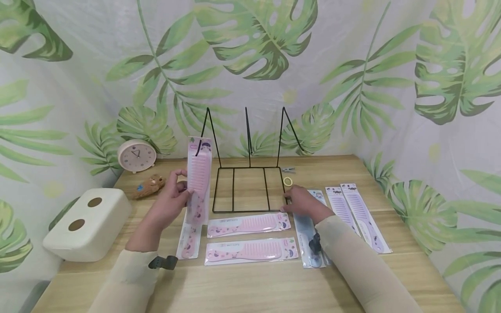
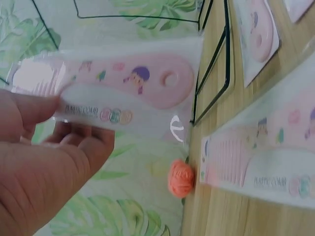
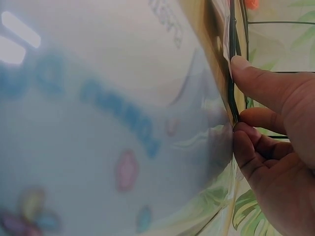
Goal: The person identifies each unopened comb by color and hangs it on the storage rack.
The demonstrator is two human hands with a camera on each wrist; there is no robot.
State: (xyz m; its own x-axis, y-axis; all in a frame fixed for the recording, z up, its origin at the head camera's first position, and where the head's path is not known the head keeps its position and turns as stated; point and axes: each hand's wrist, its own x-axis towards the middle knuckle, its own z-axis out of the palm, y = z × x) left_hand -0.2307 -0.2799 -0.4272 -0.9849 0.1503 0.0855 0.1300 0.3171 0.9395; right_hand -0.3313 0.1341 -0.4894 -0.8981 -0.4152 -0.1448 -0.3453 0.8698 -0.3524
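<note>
My left hand [image 1: 168,198] pinches a pink comb in clear packaging [image 1: 200,178] by its side and holds it upright. The comb's card top is at the left prong of a black wire rack [image 1: 250,211]; the prong tip shows in front of the card, but I cannot tell whether it passes through a hole. In the left wrist view the comb's handle [image 2: 172,81] points toward the table. My right hand [image 1: 303,202] grips the front right corner of the rack's base, thumb and fingers on the wire [image 3: 231,93]. Beneath that hand lies a packaged blue comb [image 1: 305,230].
Packaged pink combs [image 1: 250,251] lie before the rack, another partly under the held one. Purple combs [image 1: 362,213] lie right. A clothespin [image 1: 288,170] and yellow ring [image 1: 287,181] sit beside the rack. Left stand a clock [image 1: 137,155], brown plush toy [image 1: 149,187] and white box [image 1: 88,226].
</note>
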